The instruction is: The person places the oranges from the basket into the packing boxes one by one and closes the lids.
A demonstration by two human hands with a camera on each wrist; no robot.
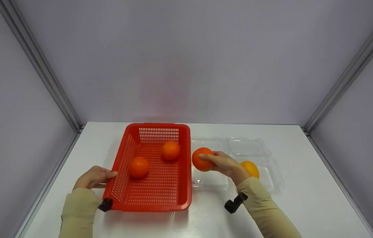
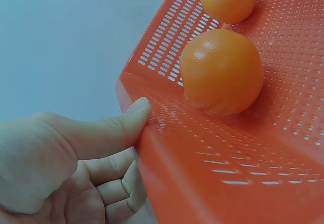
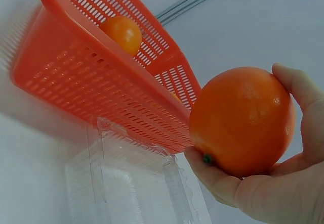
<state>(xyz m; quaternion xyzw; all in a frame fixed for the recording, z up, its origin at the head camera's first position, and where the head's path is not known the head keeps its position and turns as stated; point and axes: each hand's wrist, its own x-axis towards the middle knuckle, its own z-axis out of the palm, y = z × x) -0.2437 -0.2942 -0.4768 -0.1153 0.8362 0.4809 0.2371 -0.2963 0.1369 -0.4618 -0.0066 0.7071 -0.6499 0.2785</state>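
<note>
My left hand (image 1: 93, 177) grips the left rim of a red plastic basket (image 1: 185, 172), thumb over the edge and fingers beneath it. Two oranges lie inside: one orange (image 1: 138, 167) near the left wall, another orange (image 1: 170, 150) toward the back right. Just past the basket's right rim, my right hand (image 1: 227, 164) holds an orange (image 3: 243, 120) between thumb and fingers. A small green stem end shows on it in the right wrist view. Below that hand is a clear plastic clamshell box (image 1: 211, 177), partly hidden by the hand and orange.
To the right stands a second clear clamshell box (image 1: 274, 165) with a yellower orange (image 1: 250, 169) in it, partly covered by my right forearm. The white table (image 1: 309, 198) is bounded by grey walls at the back and both sides.
</note>
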